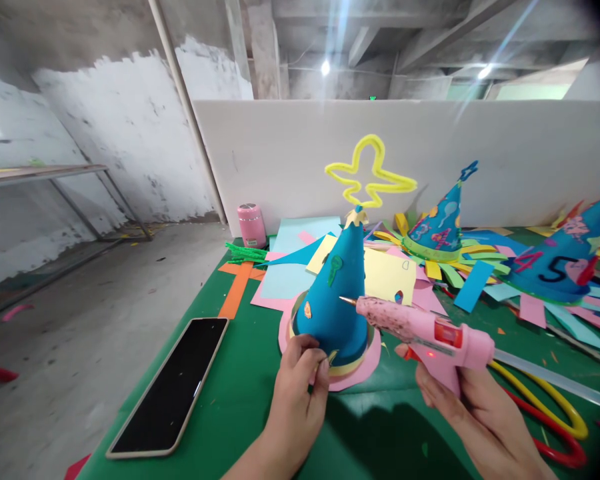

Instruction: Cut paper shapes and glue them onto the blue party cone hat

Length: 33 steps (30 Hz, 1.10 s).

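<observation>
A blue paper cone hat [336, 300] stands on a pink paper ring [375, 363], topped by a yellow pipe-cleaner star [400, 181]. Small stickers dot its side. At its lower front edge my left hand [300, 383] has thumb and fingers pinched together; what they hold, if anything, is too small to name. My right hand [473, 407] is wrapped round the handle of a pink glue gun [405, 320]. The gun's metal tip points left, in front of the cone's right side, and a clear glue stick [555, 380] sticks out of its back.
A phone [173, 390] lies on the green table [220, 427] at left. Behind are a pink jar [251, 227], green pipe cleaners [247, 254] and paper sheets [287, 267]. Two decorated hats [437, 230] [560, 263] stand at right, near red and yellow loops [577, 423]. A white partition [280, 153] rises behind.
</observation>
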Motion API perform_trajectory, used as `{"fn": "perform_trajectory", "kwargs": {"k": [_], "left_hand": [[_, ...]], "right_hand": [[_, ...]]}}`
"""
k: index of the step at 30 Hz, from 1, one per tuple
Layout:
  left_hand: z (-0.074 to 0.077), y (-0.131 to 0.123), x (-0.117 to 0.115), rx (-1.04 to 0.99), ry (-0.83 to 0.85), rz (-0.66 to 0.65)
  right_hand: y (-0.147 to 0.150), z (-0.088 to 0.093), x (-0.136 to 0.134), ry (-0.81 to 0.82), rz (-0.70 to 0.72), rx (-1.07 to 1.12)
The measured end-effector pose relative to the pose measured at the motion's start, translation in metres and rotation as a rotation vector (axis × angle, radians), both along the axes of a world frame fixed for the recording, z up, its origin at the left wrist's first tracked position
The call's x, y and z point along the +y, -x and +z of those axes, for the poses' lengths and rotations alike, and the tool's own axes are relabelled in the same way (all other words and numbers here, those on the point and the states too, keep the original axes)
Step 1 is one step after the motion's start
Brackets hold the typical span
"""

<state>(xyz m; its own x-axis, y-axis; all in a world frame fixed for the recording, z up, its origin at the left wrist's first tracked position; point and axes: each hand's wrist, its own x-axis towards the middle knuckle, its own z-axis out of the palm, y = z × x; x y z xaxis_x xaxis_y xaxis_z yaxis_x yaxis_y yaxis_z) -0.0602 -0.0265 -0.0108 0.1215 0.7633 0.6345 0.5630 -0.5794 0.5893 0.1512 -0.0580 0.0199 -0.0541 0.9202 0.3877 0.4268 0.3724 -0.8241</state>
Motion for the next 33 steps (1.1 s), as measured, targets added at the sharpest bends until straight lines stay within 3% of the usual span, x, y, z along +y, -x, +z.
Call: {"fn": "perform_trajectory", "kwargs": {"k": [20,33], "left_hand": [[0.002,0.001,-0.002,0.005,0.027,-0.016],[0.004,0.0,-0.003,0.011,0.043,-0.011]], "right_hand": [[-0.011,-0.006,-0.002,-0.015,0.032,-0.19],[-0.001,0.012,0.002,0.029,-0.035,-0.085]]}}
